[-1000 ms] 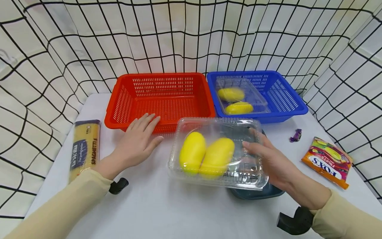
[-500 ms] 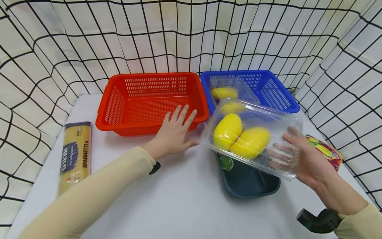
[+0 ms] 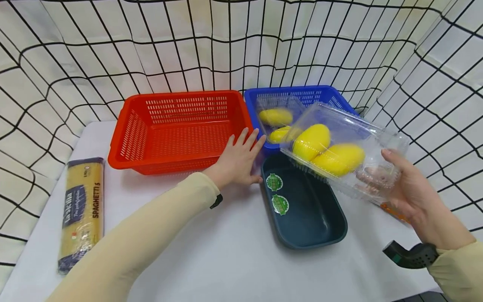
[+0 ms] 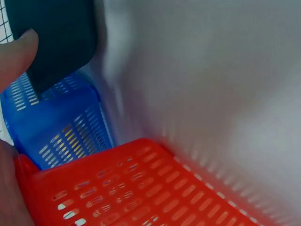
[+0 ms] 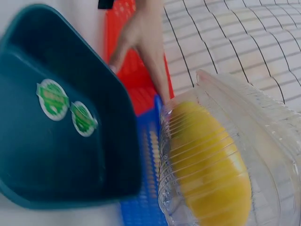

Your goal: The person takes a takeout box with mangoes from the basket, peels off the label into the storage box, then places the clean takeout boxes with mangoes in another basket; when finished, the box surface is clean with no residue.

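Note:
My right hand grips the right end of a clear plastic clamshell box, which it holds tilted above the table. Two yellow mangoes show through its wall, and one mango fills much of the box in the right wrist view. Below the box stands a dark teal tub with two green stickers. My left hand spreads its fingers at the corner where the red basket meets the blue basket; it holds nothing. Inside the blue basket lies another clear box with yellow mangoes.
A spaghetti packet lies at the left of the white table. An orange edge of a packet peeks out under the right hand. Black netting over white cloth encloses the back and sides.
The right hand has carried the box right and up toward the blue basket, tilting it and uncovering the tub. The left hand has moved right along the red basket's front. The view has shifted right.

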Demonstrator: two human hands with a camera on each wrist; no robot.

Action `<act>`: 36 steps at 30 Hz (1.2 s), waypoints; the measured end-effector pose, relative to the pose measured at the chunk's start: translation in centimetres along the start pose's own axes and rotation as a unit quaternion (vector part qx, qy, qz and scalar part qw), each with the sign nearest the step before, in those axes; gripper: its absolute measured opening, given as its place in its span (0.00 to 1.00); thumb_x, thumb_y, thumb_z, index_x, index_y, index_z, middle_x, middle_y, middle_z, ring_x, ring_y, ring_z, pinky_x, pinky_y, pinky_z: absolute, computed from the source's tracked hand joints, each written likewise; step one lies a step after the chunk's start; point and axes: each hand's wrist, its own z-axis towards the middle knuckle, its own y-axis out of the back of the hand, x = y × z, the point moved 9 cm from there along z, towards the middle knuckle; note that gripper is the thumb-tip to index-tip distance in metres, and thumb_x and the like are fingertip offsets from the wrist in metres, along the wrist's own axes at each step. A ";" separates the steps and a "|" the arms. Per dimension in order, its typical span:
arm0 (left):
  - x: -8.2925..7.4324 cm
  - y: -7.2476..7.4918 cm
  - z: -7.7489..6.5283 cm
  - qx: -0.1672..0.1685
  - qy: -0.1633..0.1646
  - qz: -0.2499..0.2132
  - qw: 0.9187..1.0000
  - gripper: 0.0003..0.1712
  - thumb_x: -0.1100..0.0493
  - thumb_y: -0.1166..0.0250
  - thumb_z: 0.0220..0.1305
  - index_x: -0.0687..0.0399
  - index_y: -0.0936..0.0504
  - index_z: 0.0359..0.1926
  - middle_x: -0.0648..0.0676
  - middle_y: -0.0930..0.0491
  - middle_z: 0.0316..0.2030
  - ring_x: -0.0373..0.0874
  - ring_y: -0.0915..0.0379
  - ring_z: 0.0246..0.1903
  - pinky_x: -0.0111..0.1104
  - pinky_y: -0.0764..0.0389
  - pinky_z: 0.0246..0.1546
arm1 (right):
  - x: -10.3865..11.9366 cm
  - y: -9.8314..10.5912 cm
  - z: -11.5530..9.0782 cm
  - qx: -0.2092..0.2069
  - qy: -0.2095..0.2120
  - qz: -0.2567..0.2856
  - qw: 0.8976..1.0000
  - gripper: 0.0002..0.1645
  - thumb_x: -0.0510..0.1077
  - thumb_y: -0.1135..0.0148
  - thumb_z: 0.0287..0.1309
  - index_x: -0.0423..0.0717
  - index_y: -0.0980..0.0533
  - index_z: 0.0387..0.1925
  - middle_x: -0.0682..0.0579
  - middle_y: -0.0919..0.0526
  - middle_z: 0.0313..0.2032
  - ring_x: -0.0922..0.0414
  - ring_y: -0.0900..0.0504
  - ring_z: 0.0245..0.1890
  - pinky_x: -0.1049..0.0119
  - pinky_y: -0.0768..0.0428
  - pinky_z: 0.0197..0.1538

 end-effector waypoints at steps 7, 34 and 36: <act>0.2 0.0 0.4 0.014 -0.001 -0.014 1.000 0.66 0.34 0.34 0.58 0.49 0.64 0.83 0.58 0.65 0.83 0.64 0.69 0.82 0.60 0.52 0.78 | 3.4 0.5 3.0 -0.047 -0.011 0.099 0.994 0.26 0.53 0.41 0.72 0.91 0.34 0.60 0.74 0.55 0.74 0.50 0.56 0.79 0.40 0.38 0.75; 0.1 -0.2 0.2 0.010 0.004 -0.014 1.000 0.66 0.37 0.32 0.57 0.49 0.63 0.83 0.58 0.65 0.83 0.64 0.69 0.82 0.59 0.52 0.79 | 6.6 -0.4 13.4 -0.248 0.054 -0.053 0.966 0.69 0.62 0.31 0.60 0.86 0.79 0.73 0.63 0.78 0.80 0.49 0.64 0.83 0.47 0.53 0.80; 0.0 -0.2 0.2 0.012 0.006 -0.013 1.000 0.66 0.37 0.32 0.57 0.49 0.63 0.83 0.58 0.65 0.83 0.63 0.70 0.82 0.59 0.52 0.79 | 6.3 -0.4 13.6 -0.246 0.047 -0.056 0.967 0.70 0.62 0.30 0.59 0.86 0.80 0.72 0.62 0.79 0.80 0.48 0.61 0.83 0.49 0.52 0.80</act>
